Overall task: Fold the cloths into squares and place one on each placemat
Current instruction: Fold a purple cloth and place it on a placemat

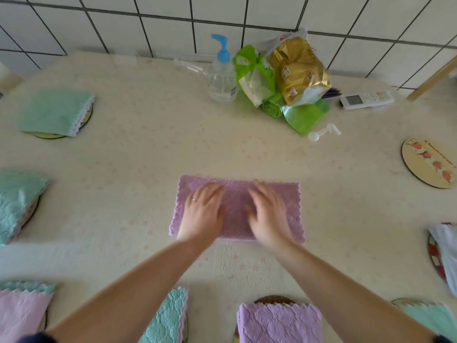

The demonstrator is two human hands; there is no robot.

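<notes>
A purple cloth (pixel 236 209), folded into a wide rectangle, lies flat in the middle of the table. My left hand (pixel 201 212) rests palm down on its left half, and my right hand (pixel 268 214), blurred, presses flat on its right half. Neither hand grips anything. Folded cloths sit on round placemats around the table: a green cloth (pixel 54 112) at far left, another green cloth (pixel 17 204) at left, a pink cloth (pixel 21 313), a teal cloth (pixel 165 318) and a purple cloth (pixel 279 323) along the near edge. One round placemat (pixel 427 164) at right is bare.
A pump bottle (pixel 221 75), green and gold bags (pixel 286 78), a remote (pixel 366 100) and a white scoop (pixel 324 132) stand at the back by the tiled wall. A white cloth (pixel 445 251) and a green cloth (pixel 430 315) sit at right.
</notes>
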